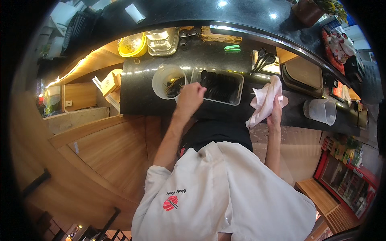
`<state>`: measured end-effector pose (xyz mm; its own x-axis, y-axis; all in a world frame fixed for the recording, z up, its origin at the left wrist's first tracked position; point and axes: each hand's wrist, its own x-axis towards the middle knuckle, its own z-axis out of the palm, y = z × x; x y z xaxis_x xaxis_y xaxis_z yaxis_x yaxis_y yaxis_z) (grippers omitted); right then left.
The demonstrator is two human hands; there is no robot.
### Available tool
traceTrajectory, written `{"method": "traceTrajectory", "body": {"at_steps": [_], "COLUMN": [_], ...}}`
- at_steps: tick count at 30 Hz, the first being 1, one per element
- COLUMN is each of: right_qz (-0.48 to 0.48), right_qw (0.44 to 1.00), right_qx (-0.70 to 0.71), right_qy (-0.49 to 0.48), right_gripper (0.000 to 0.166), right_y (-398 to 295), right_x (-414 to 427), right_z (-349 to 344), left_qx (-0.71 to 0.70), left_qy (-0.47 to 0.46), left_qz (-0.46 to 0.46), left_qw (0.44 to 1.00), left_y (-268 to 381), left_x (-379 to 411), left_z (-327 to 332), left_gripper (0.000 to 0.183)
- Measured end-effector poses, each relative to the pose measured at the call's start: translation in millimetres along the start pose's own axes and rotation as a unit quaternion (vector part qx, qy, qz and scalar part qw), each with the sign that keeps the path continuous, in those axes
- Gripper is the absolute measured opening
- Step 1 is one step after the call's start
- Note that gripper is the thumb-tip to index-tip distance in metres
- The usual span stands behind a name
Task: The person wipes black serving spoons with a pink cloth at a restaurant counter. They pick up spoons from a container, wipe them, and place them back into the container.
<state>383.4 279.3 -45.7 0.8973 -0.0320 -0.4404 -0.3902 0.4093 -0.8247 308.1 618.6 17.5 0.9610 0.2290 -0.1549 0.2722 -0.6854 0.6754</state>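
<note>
My right hand (275, 113) grips a crumpled pale pink cloth (265, 98) above the front part of the black counter. Fingers curled, my left hand (191, 95) hovers at the left edge of a clear plastic tray (240, 90). Whether it holds something is hidden by the fingers. Rows of black spoons (220, 84) lie in that tray. Just left of my left hand stands a translucent plastic pitcher (158, 79), with dark and yellowish items at its bottom.
Spoons with black handles (264, 61) rest at the back right, near brown trays (303, 75). Another translucent pitcher (321, 111) stands at the right. A yellow basket (132, 46), clear containers (162, 45) and a green clip-like item (232, 48) sit under the raised dark shelf (187, 10).
</note>
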Motion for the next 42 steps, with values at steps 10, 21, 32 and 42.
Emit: {"method": "traceTrajectory", "body": {"at_steps": [10, 21, 32, 42], "right_qz": [0.018, 0.105, 0.126, 0.136], "right_qw": [0.97, 0.982, 0.965, 0.941], "right_qx": [0.213, -0.007, -0.128, 0.005], "right_qy": [-0.113, -0.158, -0.191, -0.31], "right_gripper": [0.042, 0.042, 0.037, 0.085], "right_y": [2, -25, -32, -41], "right_x": [11, -17, -53, -76], "right_z": [-11, 12, 16, 47], "left_qx": [0.358, 0.391, 0.349, 0.411], "left_qy": [-0.137, -0.035, 0.009, -0.257], "left_qz": [-0.075, -0.06, -0.061, -0.101], "left_qw": [0.921, 0.918, 0.935, 0.869], "left_y": [-106, -121, -106, -91], "left_x": [44, 42, 41, 61], "left_z": [-49, -28, -49, -48], "left_gripper": [0.024, 0.012, 0.012, 0.027]}}
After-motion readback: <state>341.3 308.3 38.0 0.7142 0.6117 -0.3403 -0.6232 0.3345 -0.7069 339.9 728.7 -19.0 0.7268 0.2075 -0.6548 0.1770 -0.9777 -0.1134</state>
